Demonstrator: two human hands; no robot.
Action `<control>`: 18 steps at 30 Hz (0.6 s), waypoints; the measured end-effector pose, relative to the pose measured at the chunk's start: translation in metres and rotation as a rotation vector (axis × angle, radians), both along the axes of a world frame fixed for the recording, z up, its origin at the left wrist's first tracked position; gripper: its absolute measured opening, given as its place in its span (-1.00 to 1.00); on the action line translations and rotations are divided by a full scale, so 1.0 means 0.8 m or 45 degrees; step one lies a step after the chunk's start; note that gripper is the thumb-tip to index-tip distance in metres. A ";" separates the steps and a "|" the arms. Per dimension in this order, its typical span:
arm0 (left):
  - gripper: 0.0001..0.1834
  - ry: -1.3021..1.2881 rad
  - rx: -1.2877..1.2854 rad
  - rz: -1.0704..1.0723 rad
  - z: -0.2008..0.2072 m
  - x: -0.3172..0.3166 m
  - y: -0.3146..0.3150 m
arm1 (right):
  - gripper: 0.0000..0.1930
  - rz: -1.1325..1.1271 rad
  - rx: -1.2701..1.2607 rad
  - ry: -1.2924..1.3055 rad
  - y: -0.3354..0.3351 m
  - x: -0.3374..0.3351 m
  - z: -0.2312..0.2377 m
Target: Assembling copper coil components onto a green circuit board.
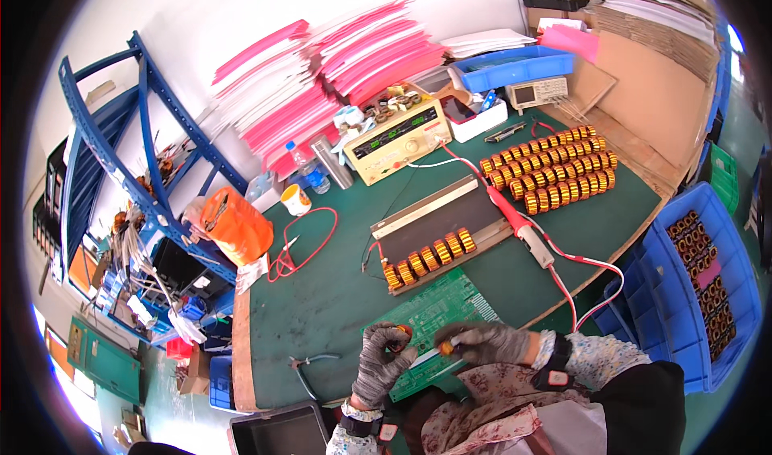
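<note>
My left hand, in a grey glove, is closed around a small copper-wound coil over the near edge of the bench. In my gloved right hand I pinch a thin tool whose orange tip points at that coil. Both hands hover above a green circuit board lying flat on the green bench top. Just beyond it, a row of several coils rests on a dark test fixture.
A red probe with red leads lies right of the fixture. Rows of several coils sit further right. A beige test instrument, bottle, orange bag, pink folders and blue shelving stand behind. A blue crate holds coils.
</note>
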State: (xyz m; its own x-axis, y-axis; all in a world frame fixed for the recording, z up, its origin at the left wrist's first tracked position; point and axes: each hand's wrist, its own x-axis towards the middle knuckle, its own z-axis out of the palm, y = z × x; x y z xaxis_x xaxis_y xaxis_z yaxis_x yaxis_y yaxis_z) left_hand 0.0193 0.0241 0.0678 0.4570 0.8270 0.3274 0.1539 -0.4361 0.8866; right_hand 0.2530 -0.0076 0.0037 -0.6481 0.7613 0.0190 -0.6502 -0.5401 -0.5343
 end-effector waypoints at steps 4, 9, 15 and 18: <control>-0.60 0.020 -0.220 -0.036 -0.043 -0.006 0.020 | -0.71 -0.478 0.132 -0.307 0.008 0.072 0.039; -0.60 0.284 -0.189 0.118 -0.036 -0.002 0.019 | -0.78 -0.537 -0.082 0.008 0.057 0.136 0.029; -0.62 0.685 0.290 0.132 -0.028 -0.014 0.024 | -0.46 -1.065 1.086 -2.285 0.098 0.136 0.067; -0.65 0.785 0.398 0.171 -0.030 -0.018 0.019 | -0.44 -0.804 1.420 -2.489 0.138 0.137 0.057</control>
